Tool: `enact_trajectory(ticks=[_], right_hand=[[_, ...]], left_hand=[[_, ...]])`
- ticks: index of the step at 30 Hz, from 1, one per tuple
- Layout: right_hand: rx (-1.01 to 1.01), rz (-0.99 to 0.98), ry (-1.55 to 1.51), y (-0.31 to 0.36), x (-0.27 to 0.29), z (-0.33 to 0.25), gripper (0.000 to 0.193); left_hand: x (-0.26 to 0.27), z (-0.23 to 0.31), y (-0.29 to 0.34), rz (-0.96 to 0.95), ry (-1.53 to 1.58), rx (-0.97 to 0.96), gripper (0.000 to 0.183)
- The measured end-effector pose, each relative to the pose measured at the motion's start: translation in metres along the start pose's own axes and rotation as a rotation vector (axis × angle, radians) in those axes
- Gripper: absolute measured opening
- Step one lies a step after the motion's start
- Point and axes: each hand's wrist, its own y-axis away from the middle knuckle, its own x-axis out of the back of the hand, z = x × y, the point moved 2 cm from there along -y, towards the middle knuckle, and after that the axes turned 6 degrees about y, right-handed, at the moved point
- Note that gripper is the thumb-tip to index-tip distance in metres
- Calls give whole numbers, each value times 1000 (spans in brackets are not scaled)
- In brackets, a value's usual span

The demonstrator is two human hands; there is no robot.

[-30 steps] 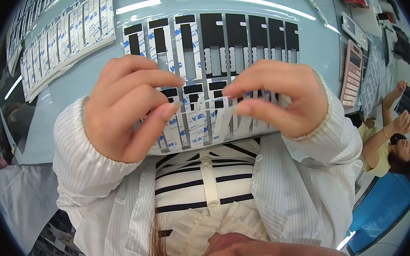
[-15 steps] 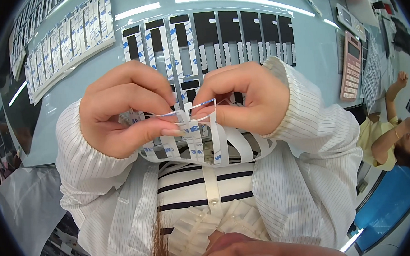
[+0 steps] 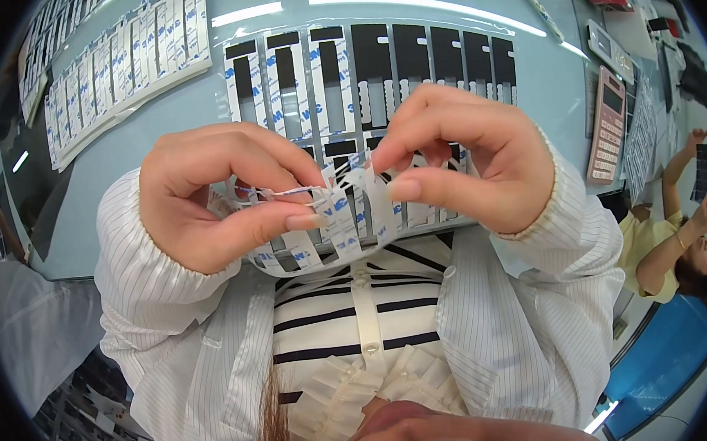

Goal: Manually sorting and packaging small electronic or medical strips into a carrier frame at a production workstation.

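My left hand pinches a white liner sheet with blue print, cut into a frame of loose strips, between thumb and fingers. It hangs curled above the table edge in front of my chest. My right hand is at the sheet's right end, thumb and forefinger apart, fingertips beside or lightly touching a strip; contact is hard to make out. Beyond my hands lie rows of flat black pieces with cut-outs. Those on the left carry white-and-blue adhesive backing; my hands partly cover the nearer row.
A stack of white-and-blue backed sheets lies at the far left. On the right are a pink calculator, a second calculator and a pen. Another person in a yellow top works at the right, beside a blue chair back.
My right hand has moved right and its thumb and forefinger have parted from their pinch. The liner strips have shifted with it. My left hand still pinches the sheet.
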Motion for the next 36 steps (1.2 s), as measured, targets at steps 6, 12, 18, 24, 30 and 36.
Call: enact_trajectory(ticks=[6, 12, 18, 24, 30, 36], right_hand=[[-17, 42, 54, 2, -6, 1, 15], [331, 235, 414, 9, -11, -4, 21], [679, 242, 858, 22, -11, -13, 27], [866, 359, 898, 38, -20, -17, 20], [666, 281, 146, 41, 5, -11, 19], [-24, 501, -130, 16, 59, 8, 14]], left_hand=[[-1, -4, 0, -8, -29, 16, 12], [-4, -2, -2, 108, -78, 114, 10], [1, -6, 2, 171, -268, 123, 16], [-5, -3, -3, 256, -541, 190, 20], [-8, -2, -2, 259, -564, 213, 19], [-26, -1, -8, 27, -450, 129, 18]])
